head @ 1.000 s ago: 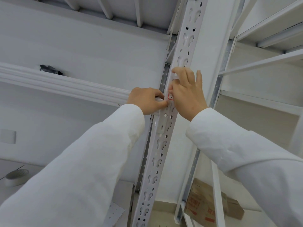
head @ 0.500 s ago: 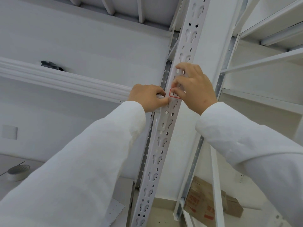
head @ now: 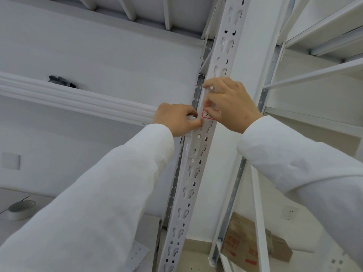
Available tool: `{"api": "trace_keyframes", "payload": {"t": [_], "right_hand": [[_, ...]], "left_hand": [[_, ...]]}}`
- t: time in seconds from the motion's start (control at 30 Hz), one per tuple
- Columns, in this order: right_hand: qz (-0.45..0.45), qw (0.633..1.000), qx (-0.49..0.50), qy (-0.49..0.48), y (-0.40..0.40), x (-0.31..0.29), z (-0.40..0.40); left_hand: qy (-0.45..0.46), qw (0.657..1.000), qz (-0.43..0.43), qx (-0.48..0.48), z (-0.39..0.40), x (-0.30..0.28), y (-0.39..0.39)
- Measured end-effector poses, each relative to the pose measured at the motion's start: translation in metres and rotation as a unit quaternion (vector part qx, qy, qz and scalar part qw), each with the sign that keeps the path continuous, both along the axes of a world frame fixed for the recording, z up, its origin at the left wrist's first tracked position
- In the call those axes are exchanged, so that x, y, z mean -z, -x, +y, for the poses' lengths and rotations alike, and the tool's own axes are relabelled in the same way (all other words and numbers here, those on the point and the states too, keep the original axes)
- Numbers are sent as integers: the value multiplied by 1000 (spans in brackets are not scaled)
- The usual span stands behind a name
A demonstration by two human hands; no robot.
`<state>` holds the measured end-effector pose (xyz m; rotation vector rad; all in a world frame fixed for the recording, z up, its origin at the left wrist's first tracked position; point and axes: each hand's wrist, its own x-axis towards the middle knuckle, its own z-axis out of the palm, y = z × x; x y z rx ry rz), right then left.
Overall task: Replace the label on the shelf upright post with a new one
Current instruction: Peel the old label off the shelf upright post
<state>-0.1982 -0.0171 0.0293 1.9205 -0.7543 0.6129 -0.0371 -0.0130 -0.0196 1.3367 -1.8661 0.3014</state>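
Note:
The white perforated upright post (head: 191, 173) runs from bottom centre up to the top. A small label (head: 205, 115) with a red border sits on its front face at hand height. My right hand (head: 232, 104) lies over the post just above the label. Its thumb and a curled finger pinch the label's upper right part, and its index fingertip rests on the post's left edge higher up. My left hand (head: 175, 118) grips the end of the white shelf beam (head: 78, 100) where it meets the post. Its thumb tip is beside the label's left edge.
A dark object (head: 60, 81) lies on the shelf behind the beam. A tape roll (head: 19, 211) sits on a grey surface at lower left. A cardboard box (head: 253, 244) stands on the floor behind the post. A second white shelf frame (head: 314, 73) rises at right.
My right hand has slid up and to the right on the post, uncovering more of the red-bordered label. The left hand has kept its grip at the beam's end.

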Motion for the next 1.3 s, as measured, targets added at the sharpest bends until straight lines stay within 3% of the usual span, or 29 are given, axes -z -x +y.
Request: {"api": "trace_keyframes", "payload": {"t": [0.4, 0.73, 0.9, 1.13, 1.3], "right_hand": [[-28, 999, 4, -32, -6, 1, 1], [26, 999, -19, 12, -5, 1, -14], [-19, 998, -50, -16, 0, -3, -7], [-4, 996, -54, -64, 6, 1, -5], [-32, 997, -48, -42, 1, 5, -4]], "left_hand": [[-2, 1000, -4, -2, -1, 0, 0], [5, 1000, -2, 1, -2, 0, 0], [11, 1000, -3, 0, -1, 1, 0], [10, 1000, -8, -5, -1, 0, 1], [12, 1000, -4, -3, -1, 1, 2]]}}
